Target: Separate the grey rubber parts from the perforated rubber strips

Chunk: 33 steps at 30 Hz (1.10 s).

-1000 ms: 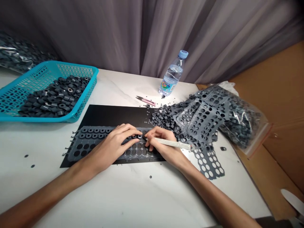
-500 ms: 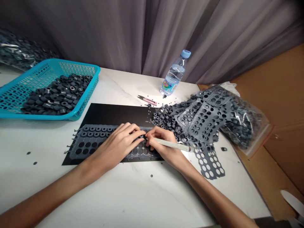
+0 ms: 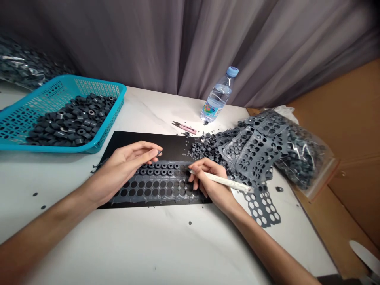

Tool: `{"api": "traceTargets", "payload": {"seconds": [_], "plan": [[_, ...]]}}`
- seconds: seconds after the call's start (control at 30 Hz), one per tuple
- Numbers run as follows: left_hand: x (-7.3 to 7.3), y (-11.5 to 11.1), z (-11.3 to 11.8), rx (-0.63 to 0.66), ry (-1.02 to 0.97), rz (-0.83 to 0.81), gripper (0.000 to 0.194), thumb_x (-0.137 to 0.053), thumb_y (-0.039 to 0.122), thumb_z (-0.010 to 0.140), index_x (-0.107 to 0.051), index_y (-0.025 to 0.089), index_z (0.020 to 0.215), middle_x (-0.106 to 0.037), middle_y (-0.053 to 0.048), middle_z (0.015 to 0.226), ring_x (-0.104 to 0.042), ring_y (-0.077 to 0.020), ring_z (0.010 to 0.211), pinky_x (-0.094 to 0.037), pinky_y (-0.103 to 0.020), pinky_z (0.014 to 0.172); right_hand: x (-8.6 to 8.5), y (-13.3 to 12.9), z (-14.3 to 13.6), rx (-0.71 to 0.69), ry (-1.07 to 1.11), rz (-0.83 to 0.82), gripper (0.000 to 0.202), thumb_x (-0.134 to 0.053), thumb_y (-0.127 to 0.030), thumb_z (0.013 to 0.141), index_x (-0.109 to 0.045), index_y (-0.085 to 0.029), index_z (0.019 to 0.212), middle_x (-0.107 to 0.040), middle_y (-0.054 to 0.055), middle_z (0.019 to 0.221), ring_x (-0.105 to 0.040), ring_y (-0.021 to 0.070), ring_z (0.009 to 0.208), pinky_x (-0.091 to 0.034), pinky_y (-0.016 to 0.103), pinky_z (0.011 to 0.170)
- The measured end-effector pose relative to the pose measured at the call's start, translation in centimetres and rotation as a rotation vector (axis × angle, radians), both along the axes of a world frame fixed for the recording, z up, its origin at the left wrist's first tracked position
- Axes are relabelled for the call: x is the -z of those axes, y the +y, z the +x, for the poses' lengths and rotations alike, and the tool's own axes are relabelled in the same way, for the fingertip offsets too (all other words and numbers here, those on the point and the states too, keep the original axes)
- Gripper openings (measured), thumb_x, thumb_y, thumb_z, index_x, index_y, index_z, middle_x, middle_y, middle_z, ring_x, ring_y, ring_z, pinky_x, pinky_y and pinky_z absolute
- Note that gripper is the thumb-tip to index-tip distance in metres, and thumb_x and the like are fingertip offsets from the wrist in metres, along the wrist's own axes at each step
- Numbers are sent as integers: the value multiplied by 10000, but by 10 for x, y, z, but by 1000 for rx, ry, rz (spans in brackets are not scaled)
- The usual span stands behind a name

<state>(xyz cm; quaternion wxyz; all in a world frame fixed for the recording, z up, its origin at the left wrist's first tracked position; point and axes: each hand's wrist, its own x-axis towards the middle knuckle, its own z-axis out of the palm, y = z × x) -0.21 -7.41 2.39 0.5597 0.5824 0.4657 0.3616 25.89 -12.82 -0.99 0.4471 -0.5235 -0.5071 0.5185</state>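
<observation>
My left hand (image 3: 130, 158) is lifted over the far edge of a dark grey moulded rubber sheet (image 3: 156, 196), closed on a small dark rubber ring (image 3: 160, 153) between thumb and fingertips. The sheet has rows of raised rings along its far side and rows of round holes nearer me. At the sheet's right end, my right hand (image 3: 210, 174) grips a whitish pen-like stick (image 3: 227, 182), its tip pointing left. Under the sheet lies a black mat (image 3: 172, 148).
A blue basket (image 3: 102, 132) of rubber rings stands at the left. On the right are a heap of loose rings (image 3: 204, 148), punched sheets (image 3: 252, 146) and a filled plastic bag (image 3: 310, 162). Pink-handled snips (image 3: 187, 127) and a water bottle (image 3: 218, 97) are at the back.
My left hand has risen off the sheet and moved left with a ring pinched in it. My right hand has shifted slightly right, keeping the stick.
</observation>
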Motion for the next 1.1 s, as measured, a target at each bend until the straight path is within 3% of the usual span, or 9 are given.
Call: {"api": "traceTargets", "payload": {"seconds": [0.1, 0.23, 0.4, 0.57, 0.8, 1.1], "plan": [[0, -6, 2, 50, -110, -192, 280, -740, 426, 986, -753, 242, 1197, -744, -77, 1264, -670, -222, 1194, -533, -317, 1050, -1, 1, 0, 39, 5, -3, 189, -671, -380, 979, -667, -190, 976, -692, 0, 710, -571, 105, 467, -339, 175, 347], [-2, -16, 11, 121, -234, -347, 309, -737, 390, 996, -726, 235, 1263, -749, -82, 1298, -644, -241, 1303, -493, -338, 1132, 0, 0, -1, 43, -23, -1, 225, -689, -419, 980, -666, -195, 969, -686, -2, 717, -577, 106, 488, -373, 167, 349], [-2, -28, 22, 194, -336, -476, 277, -714, 370, 1021, -757, 205, 1240, -771, -85, 1284, -665, -227, 1301, -512, -298, 1130, 3, -2, 0, 35, -87, 27, 264, -671, -458, 1007, -672, -196, 971, -696, 10, 749, -568, 93, 514, -391, 165, 384], [-7, -36, 28, 165, -430, -586, 264, -723, 330, 1023, -776, 174, 1230, -781, -98, 1280, -686, -203, 1293, -545, -230, 1098, 2, -3, 1, 37, -99, 34, 287, -666, -476, 1006, -669, -190, 986, -689, 12, 765, -547, 86, 497, -396, 177, 395], [-12, -38, 29, 138, -509, -655, 201, -743, 250, 1008, -796, 170, 1185, -748, -80, 1357, -677, -197, 1319, -576, -183, 1066, -2, -3, 0, 38, -141, 18, 290, -665, -481, 1002, -672, -194, 961, -666, -15, 683, -491, 75, 443, -367, 180, 396], [-20, -40, 30, 107, -527, -678, 123, -749, 198, 988, -841, 165, 1063, -779, -72, 1293, -711, -191, 1267, -593, -149, 1021, -2, -3, 0, 29, -168, 18, 278, -652, -469, 1015, -672, -196, 962, -651, -27, 653, -482, 75, 442, -361, 181, 408]]}}
